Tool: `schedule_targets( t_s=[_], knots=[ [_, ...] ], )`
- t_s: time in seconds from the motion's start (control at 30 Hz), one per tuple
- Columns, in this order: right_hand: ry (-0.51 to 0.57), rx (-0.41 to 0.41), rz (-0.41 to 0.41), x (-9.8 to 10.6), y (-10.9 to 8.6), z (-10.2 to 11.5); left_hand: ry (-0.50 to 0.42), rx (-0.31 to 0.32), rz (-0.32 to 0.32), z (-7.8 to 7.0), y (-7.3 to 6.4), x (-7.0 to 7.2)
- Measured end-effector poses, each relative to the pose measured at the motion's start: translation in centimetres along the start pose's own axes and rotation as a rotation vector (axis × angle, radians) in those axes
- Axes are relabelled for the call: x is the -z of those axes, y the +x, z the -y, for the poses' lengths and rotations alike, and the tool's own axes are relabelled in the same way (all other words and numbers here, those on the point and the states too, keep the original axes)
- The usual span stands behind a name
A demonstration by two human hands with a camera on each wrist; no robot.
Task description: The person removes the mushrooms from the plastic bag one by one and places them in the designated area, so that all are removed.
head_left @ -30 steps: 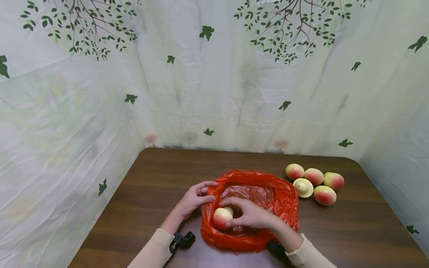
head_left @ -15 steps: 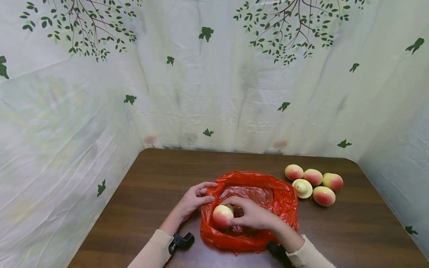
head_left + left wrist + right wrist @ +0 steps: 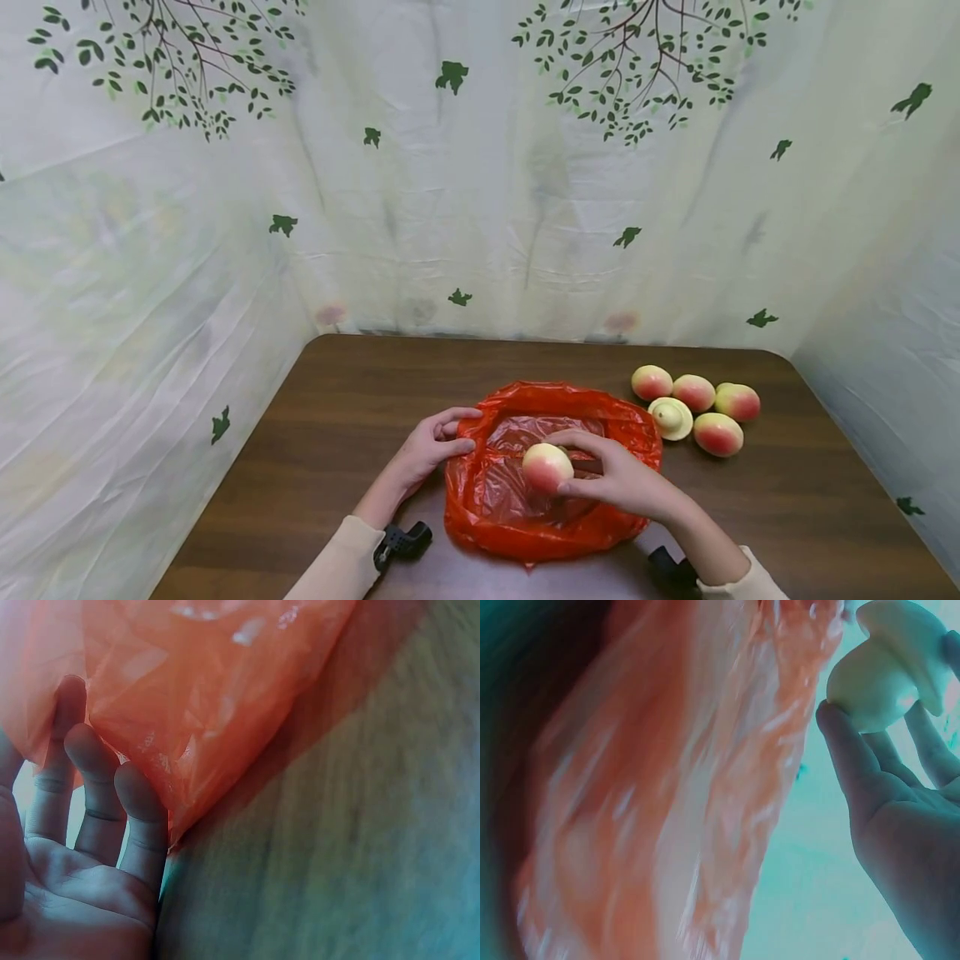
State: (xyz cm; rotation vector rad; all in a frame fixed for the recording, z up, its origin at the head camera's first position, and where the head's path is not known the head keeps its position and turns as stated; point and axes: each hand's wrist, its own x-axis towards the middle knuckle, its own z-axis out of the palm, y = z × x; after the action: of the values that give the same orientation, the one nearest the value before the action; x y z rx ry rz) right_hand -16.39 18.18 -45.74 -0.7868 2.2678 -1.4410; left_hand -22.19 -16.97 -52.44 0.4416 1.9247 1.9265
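A red plastic bag (image 3: 536,546) stands with its mouth spread wide on the table. At its left rim my left hand (image 3: 422,454) holds the thin film; in the left wrist view several fingers (image 3: 97,780) are bent up against the bag. Over the bag's mouth, my right hand (image 3: 633,482) pinches a toy mushroom (image 3: 546,468) with a red-and-yellow cap. The right wrist view shows the mushroom's round stem (image 3: 874,682) and its cap between thumb and fingers, above the bag's edge.
Several like mushrooms (image 3: 717,435) lie grouped on the brown table (image 3: 360,375) at the back right, close to the bag. One is turned over, its pale stem (image 3: 670,418) up. A curtain with printed leaves (image 3: 450,208) surrounds the table.
My right hand has moved right and up with the mushroom, from the bag's left side to over its middle. The left hand stays at the rim. The head view has shifted slightly.
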Motion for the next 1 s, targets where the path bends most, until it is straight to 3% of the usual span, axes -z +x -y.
schedule_targets(
  t_s=[0.33, 0.47, 0.7, 1.0],
  knots=[
    [-0.048, -0.008, -0.228, 4.0, -5.1, -1.0, -0.002, 0.010, -0.007, 0.2, -0.1, 0.2],
    [-0.017, 0.005, -0.310, 5.3, -7.3, -1.7, -0.003, 0.004, 0.000, 0.1, 0.0, 0.2],
    [0.003, -0.047, -0.403, 6.4, -10.4, -3.0, -0.004, -0.002, 0.003, 0.1, 0.2, 0.2],
    [0.002, -0.070, -0.474, 6.9, -12.0, -5.2, 0.010, -0.006, 0.003, 0.2, 0.1, 0.2]
  ],
)
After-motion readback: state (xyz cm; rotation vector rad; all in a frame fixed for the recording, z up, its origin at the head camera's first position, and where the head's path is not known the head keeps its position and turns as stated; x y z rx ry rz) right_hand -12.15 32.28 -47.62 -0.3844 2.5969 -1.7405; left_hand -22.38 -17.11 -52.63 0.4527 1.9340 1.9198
